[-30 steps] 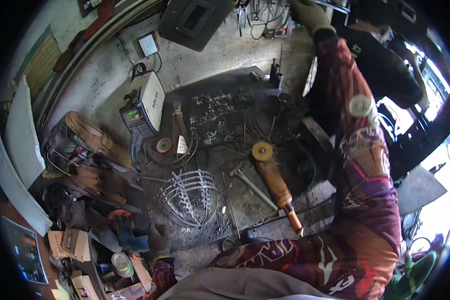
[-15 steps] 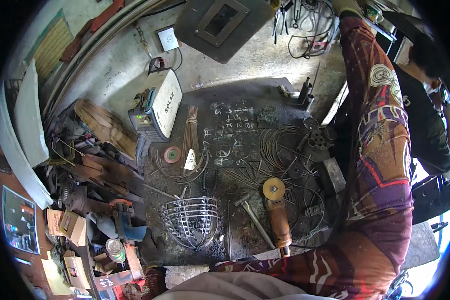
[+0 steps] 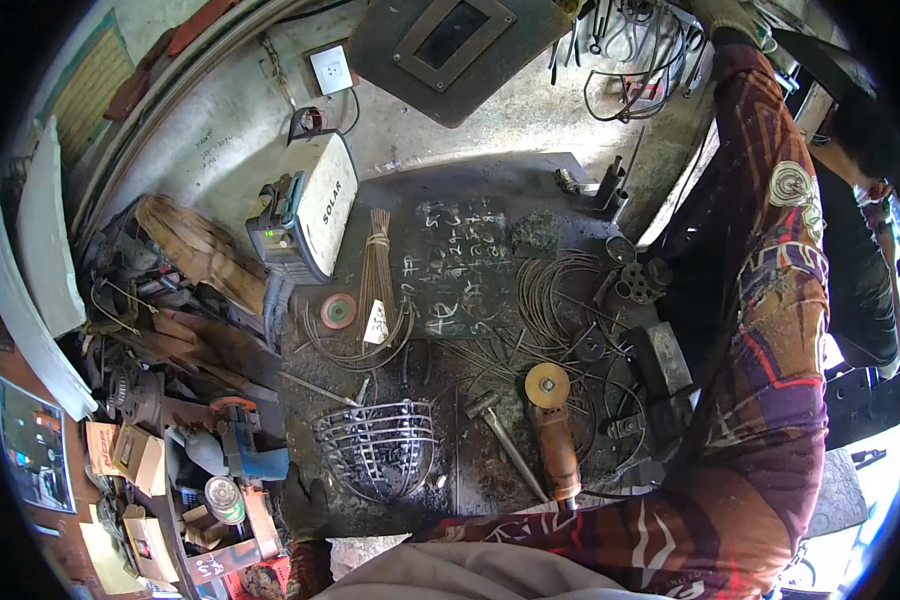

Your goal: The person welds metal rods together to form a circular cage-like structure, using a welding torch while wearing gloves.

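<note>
My left hand (image 3: 307,505), in a dark glove, rests at the bench's near edge with its fingers apart. Just right of it lies a cage of bent, welded metal rods (image 3: 375,437), which the hand does not hold. My right arm, in a patterned maroon sleeve, stretches up the right side. At the top right, my gloved right hand (image 3: 727,17) is partly cut off, and its fingers are hidden. A hammer (image 3: 510,450) and an orange angle grinder (image 3: 557,455) with a yellow disc (image 3: 547,385) lie right of the cage.
A white welding machine (image 3: 322,205), a bundle of thin rods (image 3: 377,265) and wire coils (image 3: 550,300) sit on the dark bench (image 3: 440,180). A welding shield (image 3: 390,60) is at the top. Boxes and tools crowd the left. A person (image 3: 865,250) is at far right.
My right arm has moved right, its hand farther toward the top right corner. My left hand stays by the cage, slightly lower. The view has shifted slightly.
</note>
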A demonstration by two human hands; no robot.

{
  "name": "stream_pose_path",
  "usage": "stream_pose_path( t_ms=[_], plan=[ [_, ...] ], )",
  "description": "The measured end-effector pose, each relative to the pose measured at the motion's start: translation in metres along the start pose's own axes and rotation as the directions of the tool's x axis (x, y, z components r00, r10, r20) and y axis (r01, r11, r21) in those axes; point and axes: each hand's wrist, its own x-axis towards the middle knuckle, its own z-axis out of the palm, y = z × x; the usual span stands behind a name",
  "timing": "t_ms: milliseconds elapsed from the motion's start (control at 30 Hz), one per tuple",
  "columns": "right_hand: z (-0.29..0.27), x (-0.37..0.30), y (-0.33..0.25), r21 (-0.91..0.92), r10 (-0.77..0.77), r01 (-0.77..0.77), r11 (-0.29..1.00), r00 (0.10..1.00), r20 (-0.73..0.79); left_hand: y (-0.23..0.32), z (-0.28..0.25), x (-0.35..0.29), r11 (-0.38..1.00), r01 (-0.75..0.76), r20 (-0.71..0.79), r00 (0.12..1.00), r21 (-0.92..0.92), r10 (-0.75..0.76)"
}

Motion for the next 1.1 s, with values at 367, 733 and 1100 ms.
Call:
stream_pose_path(
  t_ms=[367,733,1100],
  plan=[
    [-0.019,-0.017,0.008,-0.026,-0.094,0.092,0.995,0.993,-0.070,0.006,0.001,-0.002,1.000,-0.009,-0.010,1.000,0.006,0.009],
    [-0.092,-0.069,0.022,-0.100,-0.297,0.283,0.954,0.937,-0.182,0.002,-0.002,-0.001,1.000,-0.028,-0.006,1.000,0.003,0.028],
    [-0.259,-0.198,0.085,0.115,-0.150,0.216,0.970,0.897,-0.415,0.044,-0.024,-0.008,0.999,0.006,-0.017,1.000,-0.034,-0.007]
  ],
)
